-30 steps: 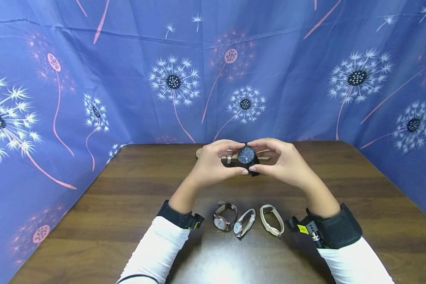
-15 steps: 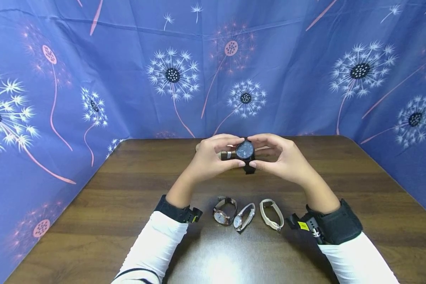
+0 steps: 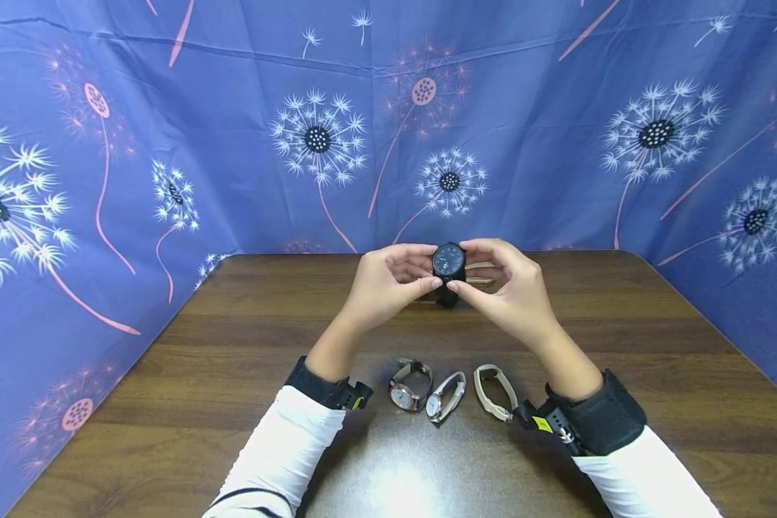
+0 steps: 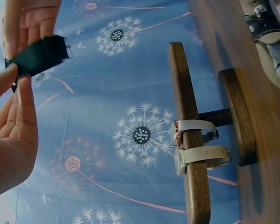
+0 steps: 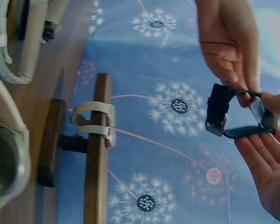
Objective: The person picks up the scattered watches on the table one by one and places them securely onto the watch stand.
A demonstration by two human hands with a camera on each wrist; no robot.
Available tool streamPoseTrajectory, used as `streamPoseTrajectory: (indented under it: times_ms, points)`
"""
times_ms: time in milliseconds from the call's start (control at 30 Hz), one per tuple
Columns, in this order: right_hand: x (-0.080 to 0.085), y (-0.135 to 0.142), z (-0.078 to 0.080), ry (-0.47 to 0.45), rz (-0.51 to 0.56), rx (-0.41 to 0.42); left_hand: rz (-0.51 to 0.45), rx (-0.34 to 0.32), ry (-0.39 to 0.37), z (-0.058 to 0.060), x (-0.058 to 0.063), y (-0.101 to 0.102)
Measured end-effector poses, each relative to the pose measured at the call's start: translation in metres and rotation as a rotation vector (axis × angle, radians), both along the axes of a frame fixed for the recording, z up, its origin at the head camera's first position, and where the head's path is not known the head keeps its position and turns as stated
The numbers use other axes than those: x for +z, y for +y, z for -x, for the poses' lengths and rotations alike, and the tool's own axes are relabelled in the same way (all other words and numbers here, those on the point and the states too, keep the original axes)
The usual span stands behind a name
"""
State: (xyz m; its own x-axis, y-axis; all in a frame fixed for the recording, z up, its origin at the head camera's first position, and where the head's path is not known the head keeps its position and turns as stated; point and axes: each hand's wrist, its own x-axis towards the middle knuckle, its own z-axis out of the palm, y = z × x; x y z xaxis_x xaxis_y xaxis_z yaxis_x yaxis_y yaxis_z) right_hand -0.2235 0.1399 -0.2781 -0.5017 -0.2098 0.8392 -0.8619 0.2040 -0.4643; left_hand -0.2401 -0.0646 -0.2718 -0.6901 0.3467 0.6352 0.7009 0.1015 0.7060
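Round-faced black watch point(image 3: 450, 260), pinched by left hand point(image 3: 383, 285) and right hand point(image 3: 514, 289), toward table's far edge point(image 3: 285, 259), wrist views alone clearly showing stand's point(image 4: 196, 193) pale-strapped watches point(image 4: 206, 154)

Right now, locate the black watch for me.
In the head view, the black watch is just right of centre, pinched between the left hand and right hand, beyond the three watches on the table.

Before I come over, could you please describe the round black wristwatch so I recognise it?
Find the brown wooden table. Over its far half, the left hand and right hand hold the wristwatch. Unlike three brown or pale watches nearby, its strap and dial are black.
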Motion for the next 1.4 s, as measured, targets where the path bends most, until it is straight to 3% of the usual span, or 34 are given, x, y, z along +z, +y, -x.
streamPoseTrajectory:
  times_ms: [200,433,567,733,900,1100,1300,1400]
  points:
    - [-0.006,-0.006,0.001,0.05,-0.002,-0.087,0.052,0.057,0.057,-0.002,0.0,0.001]
    - [-0.006,-0.008,0.0,0.068,-0.047,-0.171,0.169,0.17,0.18,-0.003,0.002,0.003]
    - [-0.006,-0.007,0.0,0.073,-0.094,-0.213,0.158,0.205,0.228,-0.002,0.002,0.001]
    - [-0.006,-0.007,-0.001,0.062,-0.122,-0.184,0.112,0.225,0.231,-0.001,0.002,-0.003]
    - [-0.004,-0.005,-0.003,-0.042,-0.157,-0.118,0.07,0.196,0.187,0.0,0.003,-0.006]
    - [-0.003,-0.007,-0.005,-0.189,-0.159,-0.039,-0.004,0.06,0.1,0.0,0.003,-0.008]
    - [-0.003,-0.01,-0.007,-0.155,-0.06,-0.042,-0.027,0.013,0.105,0.002,0.002,-0.008]
    - [-0.004,-0.011,-0.007,-0.09,0.011,-0.055,-0.017,0.04,0.12,0.001,0.002,-0.008]
